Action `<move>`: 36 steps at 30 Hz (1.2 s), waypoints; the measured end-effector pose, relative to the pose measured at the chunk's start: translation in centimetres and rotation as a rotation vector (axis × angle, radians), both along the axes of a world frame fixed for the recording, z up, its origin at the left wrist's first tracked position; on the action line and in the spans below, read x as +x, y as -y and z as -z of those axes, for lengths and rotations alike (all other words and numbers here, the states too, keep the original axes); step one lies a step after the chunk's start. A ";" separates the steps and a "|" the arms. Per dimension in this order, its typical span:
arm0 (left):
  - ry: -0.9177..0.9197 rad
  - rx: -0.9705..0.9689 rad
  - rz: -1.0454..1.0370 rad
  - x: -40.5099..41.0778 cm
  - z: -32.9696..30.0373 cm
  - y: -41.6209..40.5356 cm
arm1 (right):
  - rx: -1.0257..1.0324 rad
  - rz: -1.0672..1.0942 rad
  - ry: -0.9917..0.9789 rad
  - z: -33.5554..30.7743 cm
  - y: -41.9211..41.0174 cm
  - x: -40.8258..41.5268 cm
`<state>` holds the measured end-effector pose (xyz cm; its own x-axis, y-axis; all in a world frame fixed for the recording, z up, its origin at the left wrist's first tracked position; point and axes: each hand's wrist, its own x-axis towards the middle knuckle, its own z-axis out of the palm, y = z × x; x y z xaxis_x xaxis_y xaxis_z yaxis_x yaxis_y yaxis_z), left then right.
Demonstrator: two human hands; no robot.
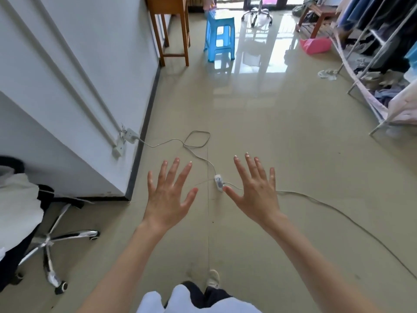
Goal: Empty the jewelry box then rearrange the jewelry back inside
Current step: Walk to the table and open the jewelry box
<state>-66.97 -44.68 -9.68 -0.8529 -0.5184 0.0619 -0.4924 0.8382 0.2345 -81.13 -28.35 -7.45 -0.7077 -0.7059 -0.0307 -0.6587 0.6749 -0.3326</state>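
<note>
Above the glossy beige floor (282, 132), left hand (168, 199) and right hand (257, 195), fingers straight, splayed, empty.

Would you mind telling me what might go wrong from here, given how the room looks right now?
1. A white cable with an inline switch trails across the floor just ahead of the shoe; walking forward risks a trip or a yanked plug.
2. The left hand and right hand are spread and hold nothing; no jewelry box is in view, so the task may stall.
</note>
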 end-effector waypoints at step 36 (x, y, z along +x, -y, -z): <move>0.134 0.085 -0.093 -64.0 2.5 34.9 | 0.059 -0.070 0.004 2.2 36.1 -65.0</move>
